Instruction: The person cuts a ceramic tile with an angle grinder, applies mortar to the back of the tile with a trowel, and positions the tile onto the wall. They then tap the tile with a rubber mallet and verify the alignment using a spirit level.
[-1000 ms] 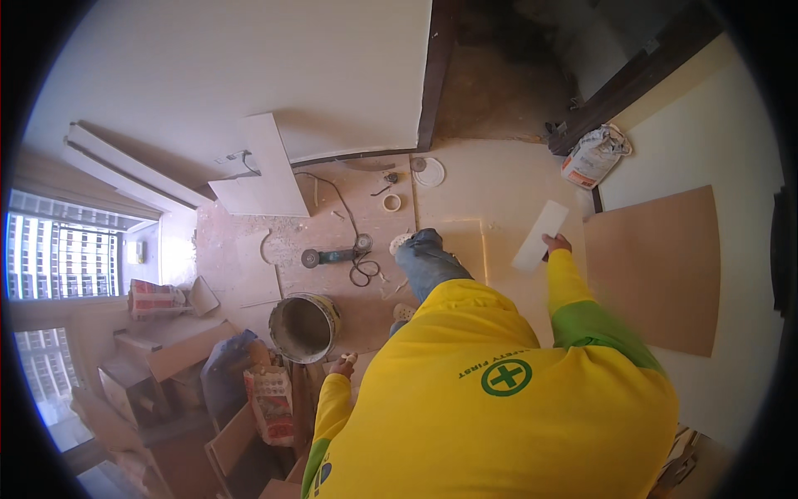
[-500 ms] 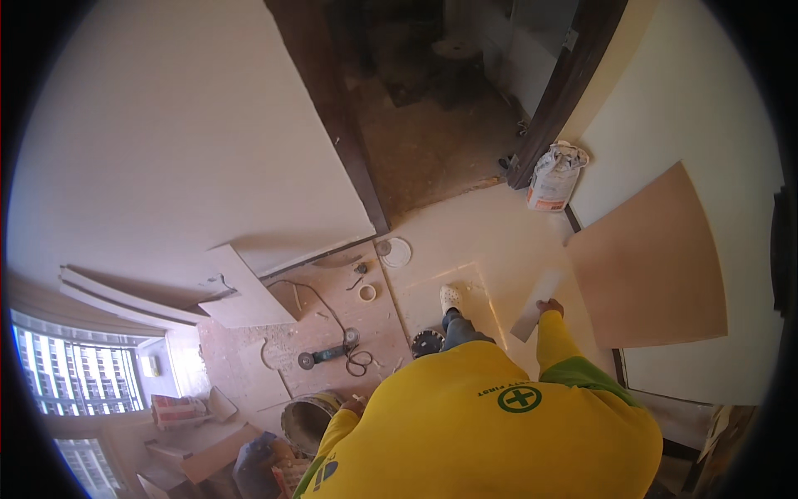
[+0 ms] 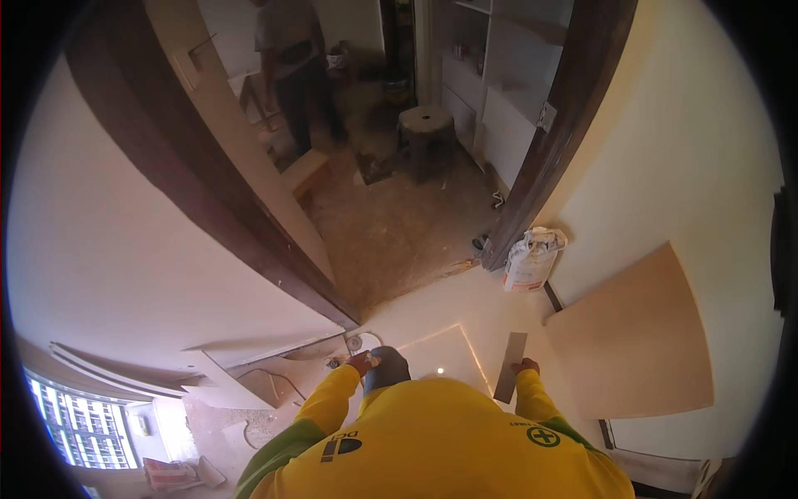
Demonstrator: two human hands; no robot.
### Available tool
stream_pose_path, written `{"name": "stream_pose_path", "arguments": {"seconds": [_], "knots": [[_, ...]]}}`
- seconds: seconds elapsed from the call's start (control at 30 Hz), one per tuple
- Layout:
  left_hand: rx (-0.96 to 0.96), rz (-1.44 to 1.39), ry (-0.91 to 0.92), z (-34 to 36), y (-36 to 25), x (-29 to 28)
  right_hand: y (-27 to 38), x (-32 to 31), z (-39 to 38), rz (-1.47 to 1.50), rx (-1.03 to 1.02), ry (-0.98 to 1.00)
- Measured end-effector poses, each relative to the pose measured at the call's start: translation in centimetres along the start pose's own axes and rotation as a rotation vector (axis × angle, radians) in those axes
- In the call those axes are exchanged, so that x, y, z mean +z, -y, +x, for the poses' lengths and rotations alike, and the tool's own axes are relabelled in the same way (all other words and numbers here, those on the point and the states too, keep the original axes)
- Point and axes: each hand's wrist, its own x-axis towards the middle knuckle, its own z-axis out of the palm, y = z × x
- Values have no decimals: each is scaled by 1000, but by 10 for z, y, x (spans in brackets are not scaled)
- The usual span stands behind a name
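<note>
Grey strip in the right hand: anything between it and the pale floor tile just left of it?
Nothing visible. The right hand holds the grey strip by its right edge, and only bare floor shows between the strip and the pale floor tile. The left hand is on the tile's far side.

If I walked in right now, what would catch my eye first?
Probably the bright yellow shirt filling the bottom of the view, with the right hand gripping a long flat grey strip over the pale floor. Next, the dark wooden doorway, beyond it another person standing in a dusty room.
</note>
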Motion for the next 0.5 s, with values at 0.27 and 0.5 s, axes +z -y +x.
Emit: {"name": "stream_pose_path", "arguments": {"seconds": [0.27, 0.5], "knots": [[-455, -805, 349, 144, -1, -66, 67, 51, 125, 67, 16, 33], [-500, -312, 485, 327, 130, -153, 216, 4, 219, -684, 110, 325]]}}
